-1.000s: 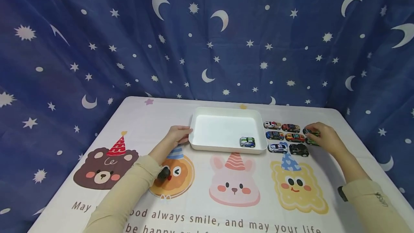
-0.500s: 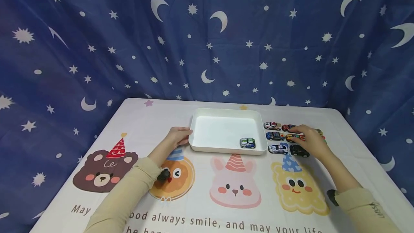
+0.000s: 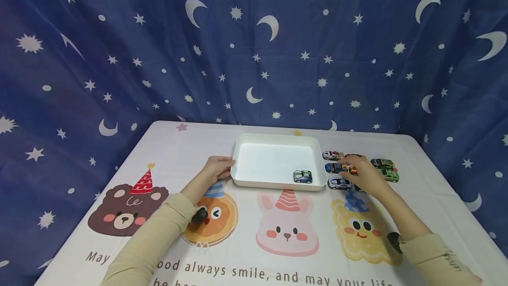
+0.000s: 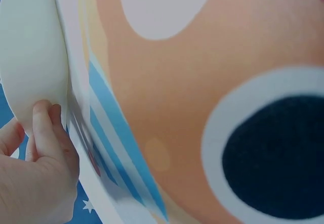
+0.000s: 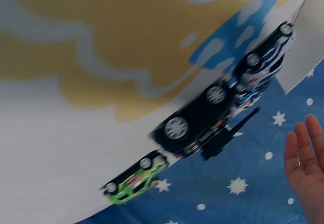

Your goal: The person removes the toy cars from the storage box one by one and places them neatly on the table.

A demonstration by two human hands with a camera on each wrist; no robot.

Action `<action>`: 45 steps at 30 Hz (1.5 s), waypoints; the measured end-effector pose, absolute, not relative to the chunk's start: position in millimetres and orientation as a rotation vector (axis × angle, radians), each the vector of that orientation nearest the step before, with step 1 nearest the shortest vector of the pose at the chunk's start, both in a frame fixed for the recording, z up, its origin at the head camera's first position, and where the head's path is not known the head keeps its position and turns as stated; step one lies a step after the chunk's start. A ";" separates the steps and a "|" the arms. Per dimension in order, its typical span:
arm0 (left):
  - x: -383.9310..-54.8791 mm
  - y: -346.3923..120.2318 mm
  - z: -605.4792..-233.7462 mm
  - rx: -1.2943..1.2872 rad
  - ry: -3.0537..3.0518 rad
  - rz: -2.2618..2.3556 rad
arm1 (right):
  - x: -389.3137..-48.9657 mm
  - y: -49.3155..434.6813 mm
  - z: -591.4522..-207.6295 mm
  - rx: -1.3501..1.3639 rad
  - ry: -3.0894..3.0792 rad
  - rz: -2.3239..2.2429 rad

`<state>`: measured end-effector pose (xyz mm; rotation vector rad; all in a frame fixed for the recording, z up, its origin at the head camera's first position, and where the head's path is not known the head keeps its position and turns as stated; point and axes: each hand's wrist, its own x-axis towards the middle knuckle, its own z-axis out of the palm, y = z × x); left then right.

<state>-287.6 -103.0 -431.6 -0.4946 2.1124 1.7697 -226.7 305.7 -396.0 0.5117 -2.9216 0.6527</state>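
Note:
A white tray (image 3: 270, 160) sits on the table, with one small green, white and blue toy car (image 3: 303, 177) in its front right corner. At its left end my left hand (image 3: 217, 168) pinches the wall between thumb and fingers, as the left wrist view confirms. My right hand (image 3: 367, 176) is over the toy cars right of the tray, fingers extended and holding nothing visible. Around it are a white car (image 3: 339, 184), a blue car (image 3: 334, 168) and a red-and-white car (image 3: 331, 156). A black car (image 5: 195, 120) shows in the right wrist view, mostly hidden in the head view.
Beyond the right hand, a bright green car (image 3: 389, 175) and a dark green car (image 3: 382, 163) are close together. The white tablecloth (image 3: 234, 268) carries printed cartoon animals and lettering. A blue star-patterned curtain (image 3: 222, 56) hangs behind the table.
My right hand has moved left from the green cars at the far right to the cars nearer the tray, uncovering the green ones. The left hand stays on the tray.

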 end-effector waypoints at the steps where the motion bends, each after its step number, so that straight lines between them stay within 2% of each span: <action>1: -287.8 -103.2 -431.7 -0.494 2.113 1.771 | -226.5 303.2 -396.3 0.517 -2.919 0.660; 38: -283.0 -104.8 -435.4 -0.427 2.134 1.819 | -258.6 238.8 -422.9 0.826 -2.982 0.858; 45: -282.0 -105.7 -434.6 -0.431 2.125 1.815 | -263.4 237.7 -431.3 0.791 -3.005 0.847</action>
